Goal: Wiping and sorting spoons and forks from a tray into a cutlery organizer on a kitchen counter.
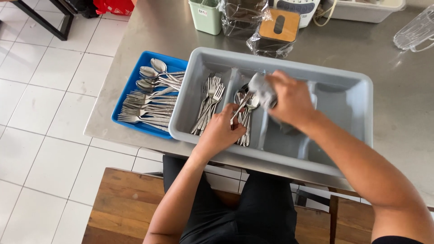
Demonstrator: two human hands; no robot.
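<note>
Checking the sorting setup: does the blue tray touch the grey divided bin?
Cannot tell. In the head view the grey bin has its near-left rim overlapping the blue tray, hiding where their walls would meet.

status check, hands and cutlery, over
Left hand grips a spoon over the grey bin. Right hand rubs it with a cloth. Forks in next slot; nothing in the way.

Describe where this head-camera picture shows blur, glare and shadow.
Head view: the right hand and its grey cloth are smeared by motion blur; the left hand and forks stay sharp; the steel table shows soft daylight glare; the grey tray interior is shaded.
</note>
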